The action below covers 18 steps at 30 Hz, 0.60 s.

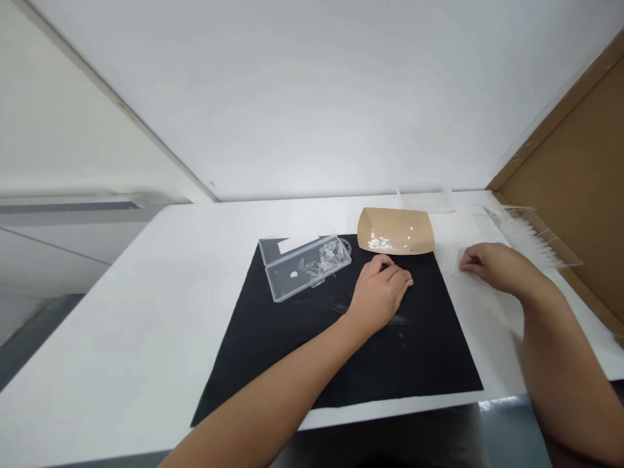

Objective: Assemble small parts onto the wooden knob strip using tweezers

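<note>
My left hand (381,291) rests over the black mat (351,361), its fingers curled together; whatever they hold is hidden. Just below the brown paper tray (397,227), it is close to the tray's front edge. On the right, my right hand (500,268) has its thumb and fingers pinched at a clear dotted sheet (446,261) on the white table; I cannot make out what is between the fingertips. An open clear plastic case (280,286) lies left of my left hand, with several clear nail-tip-shaped pieces (329,258) inside.
White scraps (380,242) lie in the paper tray. A clear container with rows of pale pointed pieces (529,240) stands at the right, by a brown board (580,169). Another clear tray (426,200) sits at the back against the white wall (312,97).
</note>
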Available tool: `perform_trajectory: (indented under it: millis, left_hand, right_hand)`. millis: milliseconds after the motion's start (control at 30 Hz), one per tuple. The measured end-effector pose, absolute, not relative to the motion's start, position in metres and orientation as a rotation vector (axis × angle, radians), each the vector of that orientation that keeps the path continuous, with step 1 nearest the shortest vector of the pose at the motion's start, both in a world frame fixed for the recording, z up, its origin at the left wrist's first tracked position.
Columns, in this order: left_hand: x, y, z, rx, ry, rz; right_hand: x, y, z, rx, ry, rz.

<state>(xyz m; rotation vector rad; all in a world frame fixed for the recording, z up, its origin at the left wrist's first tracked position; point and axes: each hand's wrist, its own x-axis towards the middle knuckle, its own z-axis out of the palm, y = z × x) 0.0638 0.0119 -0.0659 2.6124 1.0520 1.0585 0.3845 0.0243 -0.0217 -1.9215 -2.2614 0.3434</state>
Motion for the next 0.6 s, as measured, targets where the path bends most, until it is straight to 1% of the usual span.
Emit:
perform_trajectory:
  millis: [400, 600]
  left_hand:
    - [0.0624, 0.0120, -0.0641, 2.619, 1.033, 1.043]
    - [0.0626, 0.0122, -0.0647, 2.593, 1.040, 1.071]
  right_hand:
    - [0.3792, 0.0270, -0.0174, -1.971, -2.250, 0.527]
    - [0.3806, 0.0282, -0.0178, -1.898, -2.338, 0.508]
